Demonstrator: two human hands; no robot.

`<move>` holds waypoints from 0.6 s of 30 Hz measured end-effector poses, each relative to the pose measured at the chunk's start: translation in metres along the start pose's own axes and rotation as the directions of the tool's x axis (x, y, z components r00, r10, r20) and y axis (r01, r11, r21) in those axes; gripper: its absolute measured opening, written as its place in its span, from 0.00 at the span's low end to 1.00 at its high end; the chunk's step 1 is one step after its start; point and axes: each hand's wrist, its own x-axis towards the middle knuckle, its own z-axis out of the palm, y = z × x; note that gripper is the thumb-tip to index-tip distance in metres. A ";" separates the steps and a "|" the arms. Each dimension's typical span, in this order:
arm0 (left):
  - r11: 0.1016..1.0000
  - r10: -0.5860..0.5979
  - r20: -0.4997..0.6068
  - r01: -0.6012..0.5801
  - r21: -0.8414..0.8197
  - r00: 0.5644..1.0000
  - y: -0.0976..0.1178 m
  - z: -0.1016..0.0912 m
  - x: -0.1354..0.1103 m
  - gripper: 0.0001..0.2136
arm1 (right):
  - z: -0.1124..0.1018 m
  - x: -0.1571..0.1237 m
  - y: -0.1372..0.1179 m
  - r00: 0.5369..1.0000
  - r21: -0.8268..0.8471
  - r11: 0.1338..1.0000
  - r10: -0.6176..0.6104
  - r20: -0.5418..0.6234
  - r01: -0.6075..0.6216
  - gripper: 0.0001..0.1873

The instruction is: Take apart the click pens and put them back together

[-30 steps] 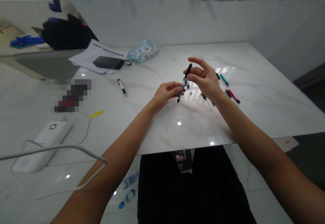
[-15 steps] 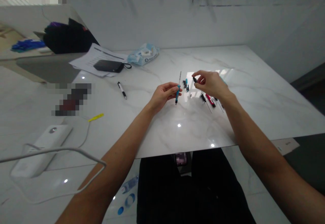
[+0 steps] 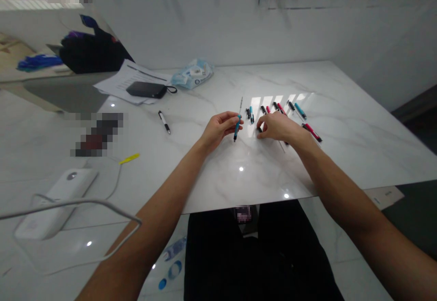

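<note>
In the middle of the table, my left hand pinches a blue pen barrel, held upright with a thin clear refill sticking out of its top. To its right, my right hand is low over the tabletop, its thumb and fingers closed on a small black pen part. Just beyond lie short black and blue pen pieces. Several red, black and blue pen parts are spread around my right hand, among them a red barrel and a blue barrel. My right hand partly covers some parts.
A white and black pen lies to the left. Farther back are papers, a black pouch-like case and a pale blue soft packet. A white power strip with a grey cable is at the near left.
My right hand has come down and toward me with the black pen part, uncovering several pen parts behind and right of it. My left hand stays nearly in place with the blue barrel.
</note>
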 end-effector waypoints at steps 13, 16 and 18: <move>1.000 -0.007 -0.012 0.007 -0.025 1.000 -0.001 -0.003 0.001 0.21 | 0.000 -0.002 0.006 0.997 0.072 0.995 -0.070 0.038 0.067 0.25; 1.000 -0.007 -0.010 0.006 -0.027 1.000 -0.001 -0.002 0.001 0.20 | 0.003 0.000 0.005 0.996 0.059 0.995 -0.085 0.034 0.083 0.25; 1.000 -0.005 -0.012 0.004 -0.022 1.000 -0.002 -0.002 0.001 0.20 | 0.003 0.001 0.004 0.996 0.053 0.995 -0.084 0.037 0.082 0.26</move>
